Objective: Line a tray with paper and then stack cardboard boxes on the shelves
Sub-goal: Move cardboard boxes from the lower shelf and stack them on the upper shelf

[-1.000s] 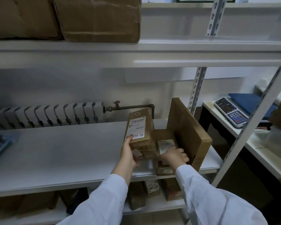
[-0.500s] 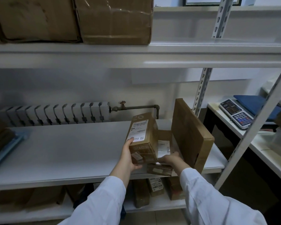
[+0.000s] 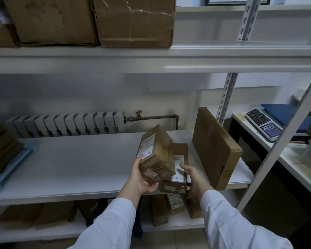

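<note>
My left hand [image 3: 142, 178] grips a tall labelled cardboard box [image 3: 155, 153] from below and tilts it above the front edge of the middle shelf [image 3: 79, 164]. My right hand [image 3: 194, 178] holds a flatter labelled box [image 3: 178, 169] that lies under and beside the tall one, its near end past the shelf edge. A large flat brown box [image 3: 214, 148] leans upright just to the right, on the shelf's right end. At the far left a blue tray [image 3: 11, 166] carries brown boxes [image 3: 2, 144].
Two big cardboard cartons [image 3: 90, 20] fill the upper shelf. Several small boxes [image 3: 169, 207] stand on the lower shelf. White uprights [image 3: 280, 137] frame the right side; beyond them a side table holds a scale [image 3: 266, 124] and a blue folder. A radiator [image 3: 66, 124] runs behind.
Both boxes have come off the shelf toward me: the tall one is now lifted and tilted in my left hand, the flat one drawn forward over the edge by my right.
</note>
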`<state>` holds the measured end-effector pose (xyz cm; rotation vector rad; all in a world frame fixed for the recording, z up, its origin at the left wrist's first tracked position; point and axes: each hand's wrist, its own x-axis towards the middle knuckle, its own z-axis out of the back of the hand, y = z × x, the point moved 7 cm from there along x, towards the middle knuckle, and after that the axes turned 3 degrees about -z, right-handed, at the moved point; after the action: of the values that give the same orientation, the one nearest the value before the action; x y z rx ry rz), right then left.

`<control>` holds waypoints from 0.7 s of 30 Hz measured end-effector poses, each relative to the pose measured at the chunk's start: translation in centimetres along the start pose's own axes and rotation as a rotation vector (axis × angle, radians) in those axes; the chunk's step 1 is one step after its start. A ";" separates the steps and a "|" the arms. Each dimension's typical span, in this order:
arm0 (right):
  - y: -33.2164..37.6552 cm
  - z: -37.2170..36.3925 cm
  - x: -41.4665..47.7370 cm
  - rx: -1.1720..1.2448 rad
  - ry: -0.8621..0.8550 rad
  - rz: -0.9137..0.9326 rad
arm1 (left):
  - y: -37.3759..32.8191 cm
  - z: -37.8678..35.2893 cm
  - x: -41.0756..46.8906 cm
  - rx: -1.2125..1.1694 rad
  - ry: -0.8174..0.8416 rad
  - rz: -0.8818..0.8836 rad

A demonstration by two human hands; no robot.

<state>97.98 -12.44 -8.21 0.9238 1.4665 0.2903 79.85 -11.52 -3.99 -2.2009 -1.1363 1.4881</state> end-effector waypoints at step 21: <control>0.6 0.8 8.2 -0.171 -0.191 0.175 | -1.3 2.9 -4.7 -0.104 0.092 -0.063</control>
<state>100.13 -6.74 -13.79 0.9156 1.1696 0.4378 75.95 -14.58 -1.36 -2.2538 -1.2668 1.3158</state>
